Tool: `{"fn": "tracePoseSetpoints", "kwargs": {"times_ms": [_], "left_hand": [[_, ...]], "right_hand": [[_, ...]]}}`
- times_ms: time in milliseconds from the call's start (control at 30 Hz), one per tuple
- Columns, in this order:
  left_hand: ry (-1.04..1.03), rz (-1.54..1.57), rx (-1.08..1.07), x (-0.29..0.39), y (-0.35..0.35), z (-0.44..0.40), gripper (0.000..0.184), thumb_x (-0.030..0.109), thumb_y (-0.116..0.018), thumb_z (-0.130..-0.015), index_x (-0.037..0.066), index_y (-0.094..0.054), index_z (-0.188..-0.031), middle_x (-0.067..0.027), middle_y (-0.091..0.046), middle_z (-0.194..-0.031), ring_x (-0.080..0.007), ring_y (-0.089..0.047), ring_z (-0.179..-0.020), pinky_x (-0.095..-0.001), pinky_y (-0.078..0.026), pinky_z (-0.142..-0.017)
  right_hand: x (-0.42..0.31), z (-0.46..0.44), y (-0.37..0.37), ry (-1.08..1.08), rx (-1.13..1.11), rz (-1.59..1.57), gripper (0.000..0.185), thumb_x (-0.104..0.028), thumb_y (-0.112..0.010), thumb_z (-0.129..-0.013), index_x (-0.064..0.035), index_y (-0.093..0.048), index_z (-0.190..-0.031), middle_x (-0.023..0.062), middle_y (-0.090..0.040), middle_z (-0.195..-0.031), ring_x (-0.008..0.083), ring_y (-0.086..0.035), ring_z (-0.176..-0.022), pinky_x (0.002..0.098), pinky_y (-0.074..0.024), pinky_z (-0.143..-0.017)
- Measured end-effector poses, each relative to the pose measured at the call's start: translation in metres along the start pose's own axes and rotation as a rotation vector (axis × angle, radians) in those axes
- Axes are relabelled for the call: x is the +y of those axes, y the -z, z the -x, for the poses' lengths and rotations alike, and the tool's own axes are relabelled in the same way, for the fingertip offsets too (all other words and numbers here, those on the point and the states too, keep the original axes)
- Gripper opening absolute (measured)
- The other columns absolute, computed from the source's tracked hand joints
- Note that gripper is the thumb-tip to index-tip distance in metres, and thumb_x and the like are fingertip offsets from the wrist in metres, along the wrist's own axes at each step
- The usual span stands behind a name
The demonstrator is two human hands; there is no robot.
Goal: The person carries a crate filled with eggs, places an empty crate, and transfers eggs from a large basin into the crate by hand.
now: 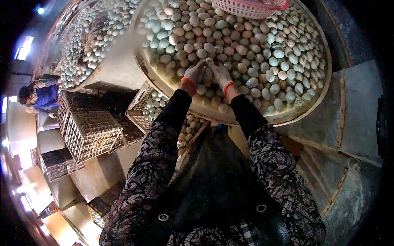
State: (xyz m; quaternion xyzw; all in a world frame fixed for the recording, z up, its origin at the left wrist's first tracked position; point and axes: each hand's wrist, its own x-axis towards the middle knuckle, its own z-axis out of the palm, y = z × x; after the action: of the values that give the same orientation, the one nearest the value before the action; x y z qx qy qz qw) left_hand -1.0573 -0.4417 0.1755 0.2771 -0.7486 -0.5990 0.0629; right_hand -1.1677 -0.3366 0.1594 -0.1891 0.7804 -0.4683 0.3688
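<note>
My left hand [194, 73] and my right hand [221, 73] wear whitish gloves with orange-red cuffs. They are close together, fingertips almost meeting, low over the near part of a heap of eggs [246, 51]. Both hands look closed, with the fingers curled inward and down. Whatever lies under the fingers is hidden by the backs of the hands. The eggs are pale green, white and tan, and fill a large round tub [296, 117] with a pale rim. Just beyond the fingertips, several eggs lie loose.
A pink plastic basket [250, 10] rests on the eggs at the far side. Another egg-filled vat [119, 67] stands at left. Below it are a crate of eggs [137, 100] and stacked plastic crates [94, 135]. A co-worker in a blue apron [46, 96] is far left.
</note>
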Motion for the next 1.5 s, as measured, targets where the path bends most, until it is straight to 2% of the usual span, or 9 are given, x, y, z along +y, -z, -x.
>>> {"fn": "tracePoseSetpoints", "kwargs": {"times_ms": [200,300,700,800,1067,1200,1300,1367,1500], "left_hand": [[-0.32,-0.545,0.105,0.022,0.006,0.013,0.039,0.019,-0.051,-0.085,0.013,-0.045,-0.123,-0.0115,-0.058,-0.112,-0.0297,-0.054,-0.106,-0.0347,-0.045,-0.085],[-0.326,-0.519,0.074,0.021,0.014,0.014,0.042,0.015,-0.052,-0.084,0.015,-0.044,-0.126,-0.0112,-0.059,-0.113,-0.0277,-0.057,-0.102,-0.0332,-0.046,-0.084],[0.149,0.278,-0.073,0.044,0.006,0.029,0.053,0.004,-0.057,-0.079,0.012,-0.043,-0.129,-0.0109,-0.055,-0.118,-0.0167,-0.053,-0.103,-0.0269,-0.044,-0.087],[-0.321,0.351,-0.03,0.02,-0.011,0.021,0.05,0.009,-0.059,-0.079,0.011,-0.044,-0.127,-0.0103,-0.057,-0.114,-0.0189,-0.054,-0.101,-0.0295,-0.045,-0.084],[0.309,0.875,0.527,0.051,-0.038,0.018,0.048,0.029,-0.06,-0.079,-0.003,-0.052,-0.114,-0.0124,-0.056,-0.105,-0.0215,-0.055,-0.09,-0.032,-0.046,-0.076],[-0.028,0.553,0.521,0.044,-0.044,0.02,0.047,0.03,-0.059,-0.08,-0.002,-0.053,-0.114,-0.0103,-0.058,-0.103,-0.0184,-0.055,-0.086,-0.0304,-0.046,-0.072],[0.101,0.872,0.446,0.056,-0.041,0.025,0.047,0.031,-0.059,-0.08,-0.003,-0.054,-0.113,-0.0095,-0.059,-0.1,-0.0176,-0.055,-0.084,-0.0289,-0.045,-0.071],[0.065,0.842,0.463,0.05,-0.044,0.03,0.047,0.031,-0.058,-0.081,-0.004,-0.054,-0.113,-0.0099,-0.059,-0.101,-0.0186,-0.055,-0.085,-0.0282,-0.044,-0.074],[0.137,0.882,0.457,0.042,-0.044,0.021,0.048,0.033,-0.059,-0.081,-0.002,-0.054,-0.114,-0.0099,-0.059,-0.102,-0.0189,-0.056,-0.084,-0.0285,-0.045,-0.072]], "right_hand": [[-0.008,0.005,0.007,0.373,-0.093,0.638,0.067,-0.055,-0.047,-0.081,-0.0107,-0.039,-0.131,0.0216,-0.05,-0.12,0.0336,-0.052,-0.106,0.0402,-0.0435,-0.086],[-0.022,0.01,0.004,0.026,0.023,0.063,0.086,-0.065,-0.052,-0.073,-0.0035,-0.037,-0.131,0.022,-0.051,-0.12,0.0325,-0.053,-0.104,0.0395,-0.0446,-0.085],[-0.006,-0.008,-0.007,0.105,0.037,-0.23,0.089,-0.069,-0.05,-0.072,0.0008,-0.042,-0.126,0.0233,-0.048,-0.123,0.0374,-0.043,-0.116,0.0412,-0.0348,-0.096],[-0.013,-0.002,-0.014,0.041,0.108,-0.095,0.09,-0.07,-0.049,-0.071,-0.0006,-0.042,-0.127,0.023,-0.047,-0.125,0.0377,-0.043,-0.117,0.0429,-0.0344,-0.096],[-0.012,0.009,-0.023,0.061,0.242,-0.327,0.085,-0.059,-0.063,-0.066,0.0,-0.046,-0.125,0.014,-0.052,-0.121,0.0241,-0.052,-0.107,0.0323,-0.0397,-0.09],[-0.01,0.0,-0.009,-0.06,0.15,-0.121,0.075,-0.052,-0.063,-0.072,0.0003,-0.048,-0.123,0.0132,-0.055,-0.117,0.0223,-0.053,-0.104,0.0318,-0.0417,-0.086],[-0.006,0.005,-0.011,0.229,0.154,0.418,0.062,-0.056,-0.04,-0.085,-0.0045,-0.052,-0.116,0.0156,-0.063,-0.102,0.0318,-0.06,-0.088,0.0411,-0.0432,-0.083],[-0.018,0.017,-0.008,0.185,0.074,-0.52,0.058,-0.043,-0.057,-0.081,0.0024,-0.052,-0.116,0.0134,-0.06,-0.105,0.0202,-0.056,-0.092,0.0298,-0.0434,-0.079],[0.001,-0.013,-0.009,0.151,0.115,-0.003,0.059,-0.052,-0.039,-0.087,-0.0021,-0.053,-0.114,0.0156,-0.059,-0.107,0.0293,-0.055,-0.097,0.038,-0.0408,-0.086]]}}
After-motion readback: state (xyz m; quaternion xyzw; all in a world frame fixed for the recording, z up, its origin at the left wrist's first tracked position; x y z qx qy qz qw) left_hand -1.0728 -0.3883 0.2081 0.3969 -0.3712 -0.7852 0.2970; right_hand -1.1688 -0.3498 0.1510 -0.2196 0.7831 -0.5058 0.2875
